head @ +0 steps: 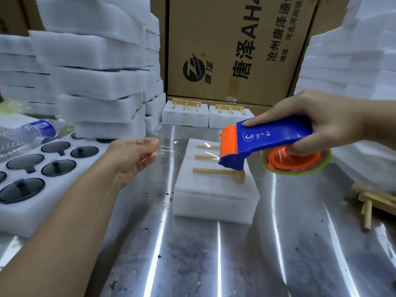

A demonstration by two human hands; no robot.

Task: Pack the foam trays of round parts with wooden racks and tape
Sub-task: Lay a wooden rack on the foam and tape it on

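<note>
While the tape is stretched out in mid-air, the foam bundle point(214, 196) sits in the middle of the metal table point(214, 258). It's a couple of white foam layers stacked flat, with a wooden rack point(212, 170) lying on top, its three pegs pointing left. A strip of clear tape point(171, 150) runs above the bundle's far end, from the orange mouth of the tape dispenser point(267, 140) over to the left hand point(132, 156). That hand pinches the free end between thumb and fingertips. The right hand point(327, 121) is wrapped around the blue dispenser body, thumb flat on top and fingers curled under by the tape roll point(296, 160) with its orange hub. The dispenser's nose tips down right over the rack's crossbar; can't tell if it's touching.

Off to the left there's an open foam tray point(23, 221) with dark round parts point(58, 167) seated in its pockets, and a plastic water bottle point(25, 132) lying on its side at the tray's far end. Behind that are tall foam stacks point(96, 82). At the back of the table two finished bundles point(185, 117), each with a rack on top, stand side by side in front of a big cardboard box point(235, 50). Some loose wooden pieces point(372, 200) lie near the table's right edge.
</note>
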